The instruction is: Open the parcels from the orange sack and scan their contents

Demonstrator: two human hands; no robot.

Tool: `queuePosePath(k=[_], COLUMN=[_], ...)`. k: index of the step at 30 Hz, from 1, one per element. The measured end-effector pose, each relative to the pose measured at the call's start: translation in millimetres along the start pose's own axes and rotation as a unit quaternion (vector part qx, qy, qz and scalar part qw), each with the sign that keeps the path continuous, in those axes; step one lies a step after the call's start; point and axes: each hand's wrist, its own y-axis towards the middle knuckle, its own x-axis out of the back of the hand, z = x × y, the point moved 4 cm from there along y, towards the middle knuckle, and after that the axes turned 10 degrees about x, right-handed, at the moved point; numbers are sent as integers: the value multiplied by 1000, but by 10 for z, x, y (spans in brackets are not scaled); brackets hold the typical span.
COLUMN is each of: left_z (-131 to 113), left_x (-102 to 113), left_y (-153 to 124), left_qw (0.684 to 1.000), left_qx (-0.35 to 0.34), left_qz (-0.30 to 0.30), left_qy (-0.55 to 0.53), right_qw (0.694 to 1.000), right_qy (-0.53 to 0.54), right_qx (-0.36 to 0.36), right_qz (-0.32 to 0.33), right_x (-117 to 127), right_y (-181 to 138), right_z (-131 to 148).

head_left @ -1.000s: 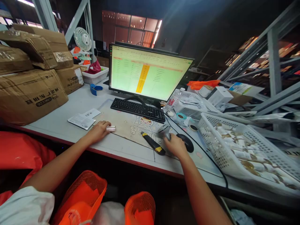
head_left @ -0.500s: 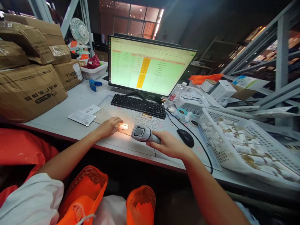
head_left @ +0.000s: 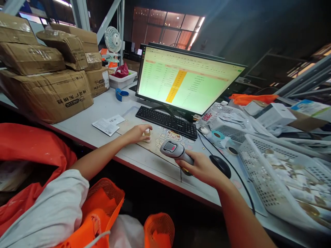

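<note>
My right hand [head_left: 195,164] is wrapped round the handle of a grey barcode scanner [head_left: 172,148], its head pointing left across the desk. Opposite it, my left hand [head_left: 139,133] grips a small pale item [head_left: 147,135] between thumb and fingers, low over the desk mat [head_left: 152,146]. Fingers cover much of that item, so its kind does not show clearly; it looks like a small whitish roll or bottle. Two white printed packets [head_left: 107,125] lie on the desk left of my left hand. A black mouse [head_left: 220,166] is just right of the scanner.
Beyond my hands are a black keyboard [head_left: 167,121] and a lit monitor [head_left: 187,81]. Taped cardboard boxes [head_left: 51,93] are stacked at left. A white perforated basket [head_left: 258,172] of small wrapped items stands at right, and a cable [head_left: 232,163] runs beside the mouse.
The scanner's bright light on the small item has gone out, and a red mark now shows on the scanner's top. The view has swung left, shifting everything rightward in the picture.
</note>
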Motion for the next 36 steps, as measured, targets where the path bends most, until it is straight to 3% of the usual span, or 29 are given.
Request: queuePosePath(k=[5,11,22,36], left_z=[53,39,2,192], left_x=[-30,-42,-24,-54], left_y=[9,-51,-48,11], left_qw=[989,965,964,977], left_qx=[62,81,97,96], left_qz=[11,4,1,-20], left_qy=[-138,-249,-247,-189], right_qw=[1000,999,999,998], right_qy=[4,24,23,25], right_qx=[3,12,11,29], right_qz=[-15,-27,-28,-49], right_x=[24,30,46,248], right_y=[-41,-50,-41,-245], right_z=[20,86,148,225])
